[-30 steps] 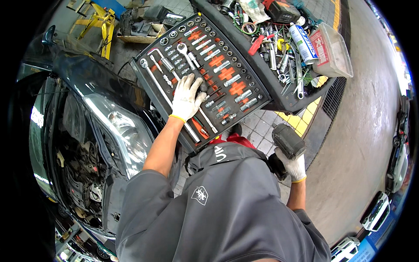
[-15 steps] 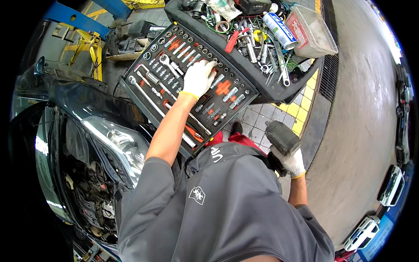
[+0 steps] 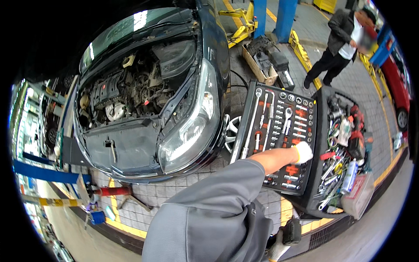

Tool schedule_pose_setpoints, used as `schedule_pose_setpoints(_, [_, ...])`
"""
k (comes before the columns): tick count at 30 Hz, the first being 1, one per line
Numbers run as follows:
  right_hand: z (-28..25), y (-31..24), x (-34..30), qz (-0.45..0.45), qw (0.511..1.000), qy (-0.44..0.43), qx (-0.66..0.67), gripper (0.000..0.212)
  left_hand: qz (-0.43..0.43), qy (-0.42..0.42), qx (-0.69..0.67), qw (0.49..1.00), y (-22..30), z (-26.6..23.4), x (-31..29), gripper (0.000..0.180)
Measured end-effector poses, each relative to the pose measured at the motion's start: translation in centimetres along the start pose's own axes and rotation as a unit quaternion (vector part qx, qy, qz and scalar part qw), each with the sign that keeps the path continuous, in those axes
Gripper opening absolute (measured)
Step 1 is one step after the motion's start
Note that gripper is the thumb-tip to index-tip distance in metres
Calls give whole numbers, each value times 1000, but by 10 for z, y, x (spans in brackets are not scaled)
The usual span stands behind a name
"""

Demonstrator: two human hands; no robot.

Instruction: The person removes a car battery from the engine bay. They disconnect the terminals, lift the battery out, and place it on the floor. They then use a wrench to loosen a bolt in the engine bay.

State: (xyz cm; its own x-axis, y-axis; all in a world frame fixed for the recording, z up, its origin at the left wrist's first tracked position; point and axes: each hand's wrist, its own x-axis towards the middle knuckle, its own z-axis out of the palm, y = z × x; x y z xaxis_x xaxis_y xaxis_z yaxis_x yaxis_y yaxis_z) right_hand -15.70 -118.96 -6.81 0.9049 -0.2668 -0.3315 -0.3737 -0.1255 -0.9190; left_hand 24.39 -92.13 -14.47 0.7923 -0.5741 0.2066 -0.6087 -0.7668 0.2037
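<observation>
My left hand (image 3: 304,153), in a white knit glove, reaches over the right side of a black socket-set tray (image 3: 279,150). Its fingers look curled in among the small sockets, and whatever they hold is hidden. Around it lie chrome sockets, a ratchet (image 3: 288,114) and a long bar (image 3: 252,124) in fitted slots with red inserts. Low by my body, my gloved right hand (image 3: 278,252) is closed round a black cordless power tool (image 3: 292,231) with a blocky end. Most of its body is out of sight.
A dark car (image 3: 192,131) with exposed engine stands left. Right of the sockets, a black cart top (image 3: 325,183) bears loose tools, a spray can (image 3: 349,177) and a clear plastic bin (image 3: 358,196). A person (image 3: 336,48) stands beyond, near blue lift posts (image 3: 286,22).
My view has swung left, bringing the engine bay and another person into sight. My left hand stays at the socket tray; the right still holds the power tool.
</observation>
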Motion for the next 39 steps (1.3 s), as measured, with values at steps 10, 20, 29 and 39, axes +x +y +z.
schedule_pose_setpoints(10, [32,-85,0,-10,991,-17,-133,36,-54,-106,-137,983,14,-96,-18,33])
schedule_pose_setpoints(20, [29,-91,-21,-31,991,-50,-120,53,-181,64,-141,971,-78,-48,-23,32])
schedule_pose_setpoints(29, [27,-80,-31,-100,959,-33,-263,45,-223,21,-104,969,-110,-45,14,35])
schedule_pose_setpoints(39, [30,-80,-47,-26,982,31,-185,47,-190,48,-141,971,-171,-50,39,33])
